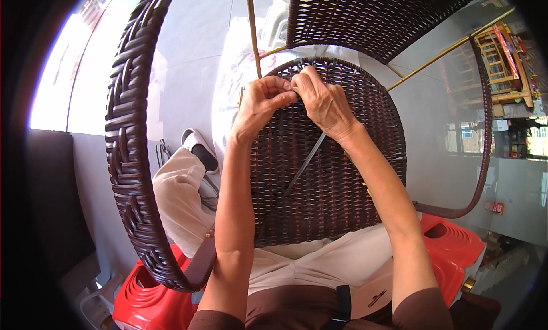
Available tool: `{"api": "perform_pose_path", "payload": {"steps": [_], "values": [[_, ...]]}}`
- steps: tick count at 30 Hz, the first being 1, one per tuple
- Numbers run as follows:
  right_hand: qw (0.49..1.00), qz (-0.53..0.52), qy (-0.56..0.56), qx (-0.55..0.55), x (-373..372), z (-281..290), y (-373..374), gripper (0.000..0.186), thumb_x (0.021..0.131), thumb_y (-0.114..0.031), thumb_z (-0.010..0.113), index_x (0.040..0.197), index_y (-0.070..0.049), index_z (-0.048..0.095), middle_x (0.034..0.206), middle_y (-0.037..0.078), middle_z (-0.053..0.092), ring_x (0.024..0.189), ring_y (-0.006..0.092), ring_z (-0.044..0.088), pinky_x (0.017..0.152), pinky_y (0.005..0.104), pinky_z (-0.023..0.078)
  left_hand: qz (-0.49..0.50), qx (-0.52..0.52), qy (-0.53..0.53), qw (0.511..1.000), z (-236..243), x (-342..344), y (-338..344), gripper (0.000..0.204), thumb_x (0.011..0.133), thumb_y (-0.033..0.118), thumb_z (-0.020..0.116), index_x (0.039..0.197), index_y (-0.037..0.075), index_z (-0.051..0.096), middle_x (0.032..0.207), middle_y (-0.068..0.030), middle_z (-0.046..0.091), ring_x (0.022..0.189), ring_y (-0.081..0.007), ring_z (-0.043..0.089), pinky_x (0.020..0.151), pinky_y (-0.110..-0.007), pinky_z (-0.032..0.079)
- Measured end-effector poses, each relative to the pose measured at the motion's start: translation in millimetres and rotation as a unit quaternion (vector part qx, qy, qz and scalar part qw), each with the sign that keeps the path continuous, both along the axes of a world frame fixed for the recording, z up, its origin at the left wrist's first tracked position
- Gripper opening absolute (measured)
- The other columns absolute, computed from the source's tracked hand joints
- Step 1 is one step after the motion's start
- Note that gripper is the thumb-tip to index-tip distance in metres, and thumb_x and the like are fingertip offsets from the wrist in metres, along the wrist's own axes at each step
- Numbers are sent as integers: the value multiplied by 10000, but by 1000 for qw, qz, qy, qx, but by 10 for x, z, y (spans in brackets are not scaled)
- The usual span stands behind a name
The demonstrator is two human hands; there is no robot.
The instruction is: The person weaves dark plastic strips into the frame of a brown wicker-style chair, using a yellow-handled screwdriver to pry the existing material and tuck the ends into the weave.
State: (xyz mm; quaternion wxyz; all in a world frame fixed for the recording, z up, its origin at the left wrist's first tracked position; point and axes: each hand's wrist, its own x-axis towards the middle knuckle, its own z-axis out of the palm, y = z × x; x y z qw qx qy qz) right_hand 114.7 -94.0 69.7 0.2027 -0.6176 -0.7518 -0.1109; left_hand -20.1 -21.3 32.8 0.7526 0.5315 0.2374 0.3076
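Note:
Near the upper rim of a dark brown, red-flecked woven seat (279,187), my left hand (264,99) and my right hand (319,99) meet with fingers bent and pinched together. What they pinch is small and mostly hidden by the fingers. A grey flat strip (308,160) runs slantwise over the weave below my right hand. A small yellow item (366,187) shows beside my right forearm. A woven armrest (130,124) curves at the left, and a woven back panel (354,19) stands above, beside gold-coloured metal rods (428,56).
Red plastic stools (134,296) are at both lower sides of my legs. A slippered foot (197,147) rests left of the seat. White cloth (228,56) lies under the chair. A wooden rack (496,67) is at the upper right, a dark panel (57,199) at the far left.

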Motion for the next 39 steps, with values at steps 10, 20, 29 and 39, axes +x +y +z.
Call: {"api": "perform_pose_path", "payload": {"steps": [10, 20, 29, 39], "values": [[880, -56, 469, -46, -72, -36, 2, 91, 836, -96, 568, 867, -19, 605, 772, 66, 617, 669, 127, 598, 586, 240, 498, -31, 34, 1, 999, -12, -52, 52, 82, 768, 54, 633, 819, 22, 577, 732, 4, 583, 662, -47, 510, 614, -181, 415], [660, -149, 687, -265, 22, 86, 63, 132, 799, -128, 609, 824, 0, 626, 752, 23, 610, 670, 64, 525, 597, 189, 418, -31, 45, -13, 998, 38, -43, 25, 47, 799, 70, 604, 802, 51, 562, 736, 29, 560, 687, -34, 490, 642, -178, 398], [803, -76, 587, -69, -76, -91, 65, 67, 774, -54, 609, 760, 11, 611, 726, 43, 595, 644, 76, 531, 549, 216, 438, 12, 24, -13, 1000, 19, -1, 16, 66, 807, 47, 588, 810, 8, 534, 730, -33, 580, 667, -79, 540, 645, -213, 452], [842, -51, 538, -1, -259, -65, -104, 27, 770, 24, 610, 783, 11, 590, 785, 29, 502, 584, 85, 544, 489, 181, 458, 3, -34, -65, 997, -60, -56, 62, 100, 771, 6, 624, 719, 46, 548, 743, -65, 631, 672, -100, 575, 656, -223, 477]]}}
